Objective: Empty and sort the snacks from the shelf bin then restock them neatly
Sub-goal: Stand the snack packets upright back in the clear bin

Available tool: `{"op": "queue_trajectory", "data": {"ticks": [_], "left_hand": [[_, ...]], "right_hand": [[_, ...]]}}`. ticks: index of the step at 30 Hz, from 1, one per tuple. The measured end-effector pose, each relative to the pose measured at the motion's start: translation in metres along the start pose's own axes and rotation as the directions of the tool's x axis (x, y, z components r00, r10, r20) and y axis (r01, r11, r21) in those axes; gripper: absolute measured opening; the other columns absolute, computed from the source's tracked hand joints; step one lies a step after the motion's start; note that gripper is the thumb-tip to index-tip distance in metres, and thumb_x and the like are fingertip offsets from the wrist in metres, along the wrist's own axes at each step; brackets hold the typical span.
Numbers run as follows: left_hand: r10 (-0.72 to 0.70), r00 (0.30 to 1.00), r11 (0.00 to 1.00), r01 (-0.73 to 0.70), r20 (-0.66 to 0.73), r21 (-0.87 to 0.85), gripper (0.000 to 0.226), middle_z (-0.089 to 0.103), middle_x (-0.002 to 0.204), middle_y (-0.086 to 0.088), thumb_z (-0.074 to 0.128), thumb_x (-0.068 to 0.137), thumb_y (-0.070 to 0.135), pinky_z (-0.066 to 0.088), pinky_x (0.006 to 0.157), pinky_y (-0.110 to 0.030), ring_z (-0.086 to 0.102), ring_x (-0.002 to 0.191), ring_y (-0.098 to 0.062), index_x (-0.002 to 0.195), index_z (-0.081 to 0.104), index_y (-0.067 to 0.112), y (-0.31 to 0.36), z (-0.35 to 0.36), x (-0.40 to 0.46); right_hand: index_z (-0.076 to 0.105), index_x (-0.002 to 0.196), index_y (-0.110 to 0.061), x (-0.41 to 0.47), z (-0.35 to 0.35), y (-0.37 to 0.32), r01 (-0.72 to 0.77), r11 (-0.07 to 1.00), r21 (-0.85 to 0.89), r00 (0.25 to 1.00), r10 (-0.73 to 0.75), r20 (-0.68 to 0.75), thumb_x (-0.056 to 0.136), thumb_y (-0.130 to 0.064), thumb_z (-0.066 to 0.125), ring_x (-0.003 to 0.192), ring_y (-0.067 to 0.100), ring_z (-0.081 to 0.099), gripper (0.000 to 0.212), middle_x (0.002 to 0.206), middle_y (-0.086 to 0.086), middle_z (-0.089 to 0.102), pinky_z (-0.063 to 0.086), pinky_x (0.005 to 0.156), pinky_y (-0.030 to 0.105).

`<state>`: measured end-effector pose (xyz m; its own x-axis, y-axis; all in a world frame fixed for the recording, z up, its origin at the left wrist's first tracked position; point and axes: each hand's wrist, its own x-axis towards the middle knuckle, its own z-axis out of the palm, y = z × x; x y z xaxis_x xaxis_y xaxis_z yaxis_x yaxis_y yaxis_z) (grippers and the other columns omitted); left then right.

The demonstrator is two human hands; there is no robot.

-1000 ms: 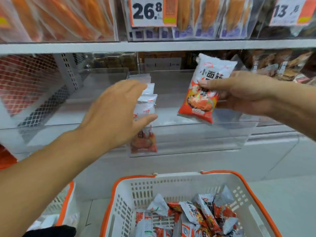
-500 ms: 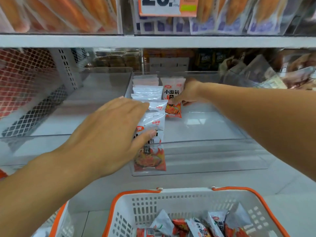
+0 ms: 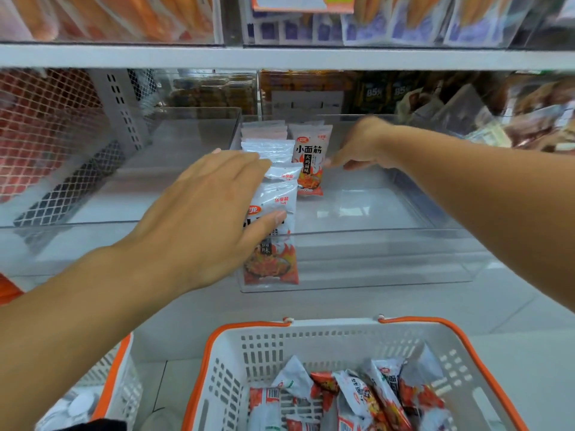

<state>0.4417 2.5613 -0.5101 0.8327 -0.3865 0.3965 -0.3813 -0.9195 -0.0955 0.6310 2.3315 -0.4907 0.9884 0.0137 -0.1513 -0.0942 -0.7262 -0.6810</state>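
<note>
Clear plastic forms the bin [image 3: 357, 259] on the shelf, and your packets sit at its left side. Your left hand [image 3: 199, 219] lies flat on the row of packets [image 3: 273, 194] along the left wall, fingers [image 3: 249, 164] straight, thumb pressing the front packet [image 3: 273, 262]. Just right of that row, one upright packet [image 3: 311, 160] stands at the back. Your right hand [image 3: 361, 147] hangs beside it, fingers loose, tips near its right edge; whether they touch it is blurred. Below the bin, an orange-rimmed basket [image 3: 311, 343] holds more packets.

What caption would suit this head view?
Left hand steadies a packet row in the clear bin; right hand by an upright packet.
</note>
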Motion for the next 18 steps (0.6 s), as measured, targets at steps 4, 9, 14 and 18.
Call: {"op": "queue_trajectory", "data": {"ticks": [4, 9, 14, 18], "left_hand": [[0.056, 0.943, 0.993, -0.087, -0.327, -0.082, 0.033, 0.066, 0.087, -0.004, 0.052, 0.095, 0.044, 0.048, 0.076, -0.044, 0.058, 0.084, -0.031, 0.090, 0.066, 0.015, 0.022, -0.020, -0.013], [0.417, 0.882, 0.904, -0.379, 0.220, -0.197, 0.029, 0.063, 0.095, 0.002, 0.051, 0.094, 0.049, 0.053, 0.071, -0.040, 0.062, 0.085, -0.026, 0.099, 0.061, 0.022, 0.098, 0.032, -0.055], [-0.014, 0.423, 0.998, 0.060, 0.906, -0.013, 0.081, 0.041, 0.152, -0.009, 0.056, 0.091, 0.061, 0.044, 0.105, -0.042, 0.048, 0.132, -0.031, 0.153, 0.030, 0.015, 0.131, 0.167, -0.127], [-0.275, 0.330, 0.841, 0.537, 0.903, 0.060, 0.097, 0.031, 0.154, -0.015, 0.069, 0.084, 0.055, 0.047, 0.100, -0.043, 0.048, 0.129, -0.036, 0.154, 0.017, 0.011, 0.150, 0.242, -0.202]], "right_hand": [[0.075, 0.090, -0.006, -0.116, -0.055, 0.017, 0.220, 0.972, -0.083, 0.964, -0.230, -0.133, 0.074, -0.028, 0.085, 0.056, 0.005, 0.065, 0.029, 0.077, 0.005, 0.073, 0.059, 0.056, 0.021], [0.079, 0.084, -0.013, -0.222, -0.036, 0.067, 0.209, 0.965, -0.157, 0.844, -0.097, 0.528, 0.069, -0.023, 0.080, 0.054, 0.009, 0.064, 0.018, 0.074, 0.006, 0.075, 0.044, 0.042, 0.016], [0.057, 0.135, -0.015, -0.206, 0.126, 0.188, 0.275, 0.764, -0.584, 0.753, 0.207, 0.625, 0.076, -0.037, 0.085, 0.107, 0.027, 0.066, 0.069, 0.130, 0.008, 0.062, 0.056, 0.088, 0.036], [0.006, 0.159, -0.015, -0.233, 0.186, 0.299, 0.221, 0.680, -0.699, 0.842, 0.229, 0.489, 0.076, -0.036, 0.083, 0.127, 0.038, 0.049, 0.115, 0.146, 0.016, 0.041, 0.048, 0.098, 0.045]]}}
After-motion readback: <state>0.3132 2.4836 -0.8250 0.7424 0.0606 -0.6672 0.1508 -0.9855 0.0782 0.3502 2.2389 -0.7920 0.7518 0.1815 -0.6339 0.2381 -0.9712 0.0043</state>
